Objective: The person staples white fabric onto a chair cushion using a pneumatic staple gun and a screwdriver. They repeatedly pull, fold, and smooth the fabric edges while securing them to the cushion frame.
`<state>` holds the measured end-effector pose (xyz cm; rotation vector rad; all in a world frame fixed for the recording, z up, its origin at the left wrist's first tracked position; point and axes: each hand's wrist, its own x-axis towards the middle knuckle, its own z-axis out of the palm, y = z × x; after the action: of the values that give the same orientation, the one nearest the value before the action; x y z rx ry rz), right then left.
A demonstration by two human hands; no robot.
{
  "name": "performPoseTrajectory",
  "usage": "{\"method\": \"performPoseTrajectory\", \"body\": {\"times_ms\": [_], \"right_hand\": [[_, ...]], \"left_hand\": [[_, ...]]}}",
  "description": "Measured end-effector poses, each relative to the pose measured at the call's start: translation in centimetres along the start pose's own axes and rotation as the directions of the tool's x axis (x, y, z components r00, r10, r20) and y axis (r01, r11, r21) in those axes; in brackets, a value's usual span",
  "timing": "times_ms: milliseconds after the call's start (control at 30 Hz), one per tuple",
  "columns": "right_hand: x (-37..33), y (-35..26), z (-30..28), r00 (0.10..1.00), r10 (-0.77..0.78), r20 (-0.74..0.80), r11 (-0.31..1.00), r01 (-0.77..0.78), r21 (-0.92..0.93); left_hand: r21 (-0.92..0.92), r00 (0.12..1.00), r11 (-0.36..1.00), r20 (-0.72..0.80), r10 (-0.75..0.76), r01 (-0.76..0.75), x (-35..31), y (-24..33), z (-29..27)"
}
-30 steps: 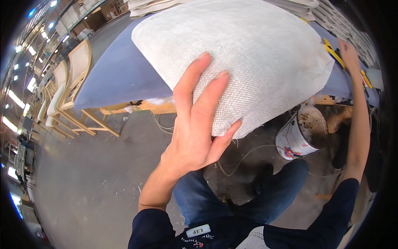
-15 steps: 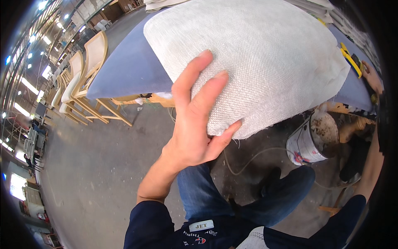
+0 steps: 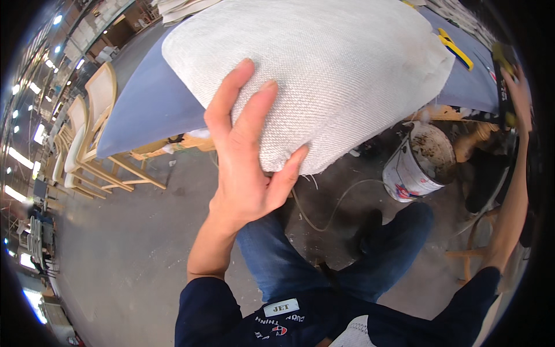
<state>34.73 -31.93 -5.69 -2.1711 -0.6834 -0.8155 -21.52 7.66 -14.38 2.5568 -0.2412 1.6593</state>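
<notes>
A light grey woven fabric piece point(image 3: 347, 75), shaped like a padded seat with rounded corners, lies tilted over the blue-covered work table. My left hand point(image 3: 243, 156) grips its near corner, two fingers spread over the weave and the thumb at the edge, where loose threads hang. What lies beneath the cloth is hidden. Far to the right, my right hand point(image 3: 518, 98) is closed around a dark tool with yellowish parts point(image 3: 504, 87), probably a staple gun, blurred at the picture's rim. Yellow-handled pliers point(image 3: 455, 50) lie on the table between the fabric and that hand.
The blue table top point(image 3: 151, 104) has a rough wooden edge. Below it stands a dirty white bucket point(image 3: 413, 168), with a thin hose point(image 3: 324, 225) across the floor. Wooden chairs point(image 3: 95, 127) stand at left; stacked cloth point(image 3: 182, 8) lies at the back.
My right hand has moved from beside the pliers to the dark tool and closed on it. My left hand keeps its grip on the fabric corner while the view shifts.
</notes>
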Motion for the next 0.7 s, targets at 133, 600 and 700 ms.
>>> {"method": "performPoseTrajectory", "body": {"times_ms": [133, 600, 700], "right_hand": [[-16.7, -7.5, -8.8, 0.914, 0.334, 0.231, 0.559, -0.389, 0.732], [-39.3, -35.3, 2.5, 0.683, -0.305, 0.664, 0.239, -0.620, 0.748], [-39.6, -35.1, 3.4, 0.663, -0.346, 0.664, 0.118, -0.671, 0.732]], "left_hand": [[-0.062, 1.000, 0.998, 0.000, -0.010, 0.010, 0.3, 0.5, 0.3], [-0.049, 0.999, 0.999, 0.030, 0.018, -0.017, 0.2, -0.2, 0.0], [-0.027, 0.999, 0.999, 0.031, 0.018, -0.018, 0.1, -0.4, -0.2]]}}
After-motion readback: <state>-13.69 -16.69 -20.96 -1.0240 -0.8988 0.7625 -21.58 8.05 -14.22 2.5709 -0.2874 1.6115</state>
